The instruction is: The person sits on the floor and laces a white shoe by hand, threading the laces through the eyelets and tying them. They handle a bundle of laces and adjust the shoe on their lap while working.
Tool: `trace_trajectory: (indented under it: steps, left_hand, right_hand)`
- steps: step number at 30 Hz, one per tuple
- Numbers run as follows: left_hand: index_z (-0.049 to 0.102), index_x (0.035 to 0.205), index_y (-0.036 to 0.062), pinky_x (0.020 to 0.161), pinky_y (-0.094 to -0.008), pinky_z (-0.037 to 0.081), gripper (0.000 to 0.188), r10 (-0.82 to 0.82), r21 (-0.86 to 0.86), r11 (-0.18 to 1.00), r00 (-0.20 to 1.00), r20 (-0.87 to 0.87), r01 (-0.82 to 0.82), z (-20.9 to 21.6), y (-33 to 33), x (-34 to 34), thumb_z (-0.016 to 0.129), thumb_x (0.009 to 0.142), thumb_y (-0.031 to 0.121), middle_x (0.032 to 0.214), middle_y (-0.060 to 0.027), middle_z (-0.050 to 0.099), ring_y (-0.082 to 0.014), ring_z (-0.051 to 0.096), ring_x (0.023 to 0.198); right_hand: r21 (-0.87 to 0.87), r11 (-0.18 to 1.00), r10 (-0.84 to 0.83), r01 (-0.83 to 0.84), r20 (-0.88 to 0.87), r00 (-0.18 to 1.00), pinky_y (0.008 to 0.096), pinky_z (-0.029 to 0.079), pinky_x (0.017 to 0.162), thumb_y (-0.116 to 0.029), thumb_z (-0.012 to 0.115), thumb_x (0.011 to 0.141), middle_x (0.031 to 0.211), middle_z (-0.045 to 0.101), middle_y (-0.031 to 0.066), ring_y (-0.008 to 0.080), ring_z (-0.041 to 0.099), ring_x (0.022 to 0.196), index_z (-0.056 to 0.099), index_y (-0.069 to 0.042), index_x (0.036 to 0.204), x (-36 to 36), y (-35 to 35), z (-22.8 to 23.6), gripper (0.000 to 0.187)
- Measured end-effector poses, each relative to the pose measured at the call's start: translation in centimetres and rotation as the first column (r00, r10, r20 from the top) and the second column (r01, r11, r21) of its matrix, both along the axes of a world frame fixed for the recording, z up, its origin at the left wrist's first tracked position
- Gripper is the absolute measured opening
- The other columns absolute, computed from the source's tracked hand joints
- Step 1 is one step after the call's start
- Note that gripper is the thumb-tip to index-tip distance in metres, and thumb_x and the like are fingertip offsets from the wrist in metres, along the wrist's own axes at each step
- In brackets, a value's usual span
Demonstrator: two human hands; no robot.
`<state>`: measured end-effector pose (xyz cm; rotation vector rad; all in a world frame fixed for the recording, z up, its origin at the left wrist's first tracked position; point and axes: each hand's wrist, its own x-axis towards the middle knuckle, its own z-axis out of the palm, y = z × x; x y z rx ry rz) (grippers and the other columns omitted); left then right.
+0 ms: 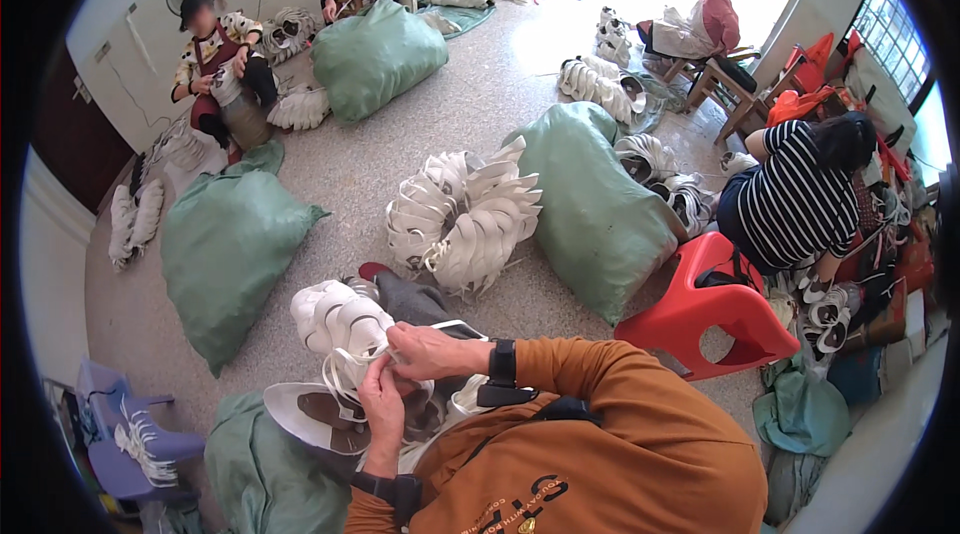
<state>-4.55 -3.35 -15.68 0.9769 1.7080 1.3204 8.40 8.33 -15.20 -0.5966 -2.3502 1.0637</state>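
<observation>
My left hand (382, 404) and my right hand (428, 350) meet over my lap, fingers closed on the edge of a white shoe upper (352, 366) with thin white strips. Exactly which strip each set of fingertips pinches is partly hidden. Just beyond my hands lies a stack of nested white uppers (340, 318). Beside my left hand, a white and brown shoe piece (315, 418) lies flat. A white strap (462, 327) loops out past my right hand. Further white pieces lie under my wrists, half covered by my arms.
A ring of white uppers (485, 244) sits on the floor ahead. Green sacks stand at left (230, 254), right (590, 204) and near my left side (270, 474). A red stool (700, 299) is at right, a purple chair (150, 444) at left. Several people sit around the room.
</observation>
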Motion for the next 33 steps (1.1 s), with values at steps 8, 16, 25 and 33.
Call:
trace_trajectory:
  steps: [8, 16, 25, 33]
  left_hand:
    - [0.063, 0.101, -0.0061, 0.056, -0.0292, 0.053, 0.013, -0.065, -0.054, 0.997, 0.963, -0.263, 0.052, 1.8, 0.4, -0.3, 0.057, 0.099, 0.006, 0.08, -0.0074, 0.069, -0.0133, 0.065, 0.063]
    - [0.063, 0.093, 0.0039, 0.069, -0.0438, 0.057, 0.007, -0.255, 0.386, 0.883, 0.417, 0.872, -0.266, 8.5, -14.3, -13.0, 0.061, 0.094, 0.011, 0.061, -0.0019, 0.057, -0.0179, 0.058, 0.053]
    - [0.067, 0.1, -0.0001, 0.067, -0.0227, 0.049, 0.01, -0.077, -0.265, 0.963, 0.992, -0.103, 0.047, 8.2, -10.0, -7.7, 0.066, 0.093, 0.006, 0.085, 0.0001, 0.064, -0.006, 0.058, 0.074]
    - [0.065, 0.099, 0.0034, 0.076, -0.0405, 0.049, 0.02, 0.024, 0.123, 0.985, 0.62, -0.785, 0.118, 4.6, -2.0, -2.0, 0.074, 0.081, 0.008, 0.091, -0.0111, 0.06, -0.0321, 0.061, 0.085]
  right_hand:
    - [-0.121, 0.992, -0.017, 0.027, 0.083, 0.996, 0.0518, 0.049, 0.072, -0.017, 0.065, 0.076, 0.089, 0.062, 0.0243, 0.0453, 0.062, 0.085, 0.054, 0.002, 0.094, -0.6, -0.5, 0.8, 0.028]
    - [-0.124, 0.991, -0.04, 0.048, 0.071, 0.997, 0.039, 0.054, 0.07, -0.011, 0.067, 0.082, 0.087, 0.061, 0.0141, 0.0287, 0.066, 0.077, 0.054, -0.002, 0.104, 0.2, -0.3, 0.0, 0.028]
    - [-0.167, 0.986, -0.018, 0.019, 0.01, 1.0, 0.0396, 0.049, 0.078, -0.012, 0.067, 0.087, 0.098, 0.058, 0.014, 0.0327, 0.059, 0.088, 0.061, -0.005, 0.103, -0.5, 1.1, 1.4, 0.018]
    - [0.058, 0.991, 0.123, -0.123, 0.003, 0.992, 0.041, 0.042, 0.089, -0.007, 0.066, 0.084, 0.097, 0.06, 0.0106, 0.0313, 0.057, 0.097, 0.059, -0.005, 0.093, -0.9, 2.3, 1.6, 0.011]
